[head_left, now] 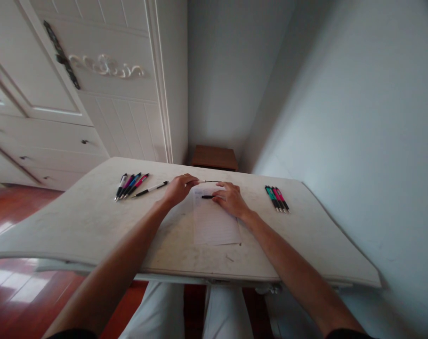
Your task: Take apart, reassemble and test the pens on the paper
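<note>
Surveying the white table point(108, 226) from left to right, we log at 10 o'clock a loose fan of pens point(132, 184). Next to it lies a white-and-black pen point(152, 189), long axis 8 to 2 o'clock, its upper end near the left hand point(180, 189).

That hand, palm down, has thumb and fingers pinched together on a slim rod point(211, 181). Forearm enters from 7 o'clock. We note the key relation: the rod leaves the left fingertips toward 3 o'clock, long axis nearly 9 to 3, its dark far end close to the right hand's upper fingertips. Contact there: we cannot tell.

Below the rod, over the top of the lined paper point(217, 223), a short black piece point(207, 197) points to 9 o'clock, roughly parallel to the rod. The right hand point(230, 197) appears clamped on its right end, thumb beneath; fingers aim at 10 o'clock, forearm in from 5.

At 2 o'clock from us, four pens point(278, 199) lie side by side, well apart from both hands.
</note>
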Demonstrator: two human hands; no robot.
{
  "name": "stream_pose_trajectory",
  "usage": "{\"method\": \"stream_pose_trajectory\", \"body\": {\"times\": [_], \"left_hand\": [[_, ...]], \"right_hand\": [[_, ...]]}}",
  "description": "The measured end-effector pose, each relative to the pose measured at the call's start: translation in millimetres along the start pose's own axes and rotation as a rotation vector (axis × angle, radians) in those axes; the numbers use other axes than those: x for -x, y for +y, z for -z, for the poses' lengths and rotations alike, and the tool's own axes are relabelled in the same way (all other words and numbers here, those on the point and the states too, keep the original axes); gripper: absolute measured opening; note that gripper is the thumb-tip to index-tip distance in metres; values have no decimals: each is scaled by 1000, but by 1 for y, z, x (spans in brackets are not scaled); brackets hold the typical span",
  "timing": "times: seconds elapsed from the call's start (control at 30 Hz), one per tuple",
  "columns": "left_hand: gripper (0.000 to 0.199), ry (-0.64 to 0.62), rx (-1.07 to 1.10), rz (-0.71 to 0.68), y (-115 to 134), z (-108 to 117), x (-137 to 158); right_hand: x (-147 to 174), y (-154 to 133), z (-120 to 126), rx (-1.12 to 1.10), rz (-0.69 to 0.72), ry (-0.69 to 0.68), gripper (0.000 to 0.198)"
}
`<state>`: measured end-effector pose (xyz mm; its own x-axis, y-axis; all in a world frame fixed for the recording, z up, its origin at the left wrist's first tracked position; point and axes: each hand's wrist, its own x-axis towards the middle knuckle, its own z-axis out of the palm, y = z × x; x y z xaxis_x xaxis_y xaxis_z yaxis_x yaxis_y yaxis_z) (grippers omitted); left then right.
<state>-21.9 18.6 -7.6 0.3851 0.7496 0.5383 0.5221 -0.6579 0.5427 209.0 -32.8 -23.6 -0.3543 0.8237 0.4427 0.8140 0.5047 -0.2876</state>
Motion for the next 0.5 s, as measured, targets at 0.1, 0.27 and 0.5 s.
{"method": "stream_pose_trajectory", "body": {"times": [0.1,0.27,0.5], "left_hand": [[23,-24,-2,17,0,0,0],[22,-44,9,29,-3,-2,0],[25,3,32,74,-9,-1,1]], "right_hand": [[0,0,-1,-23,11,13,10],[-1,1,0,-70,16,48,5],[6,31,21,-105,5,80,8]]}}
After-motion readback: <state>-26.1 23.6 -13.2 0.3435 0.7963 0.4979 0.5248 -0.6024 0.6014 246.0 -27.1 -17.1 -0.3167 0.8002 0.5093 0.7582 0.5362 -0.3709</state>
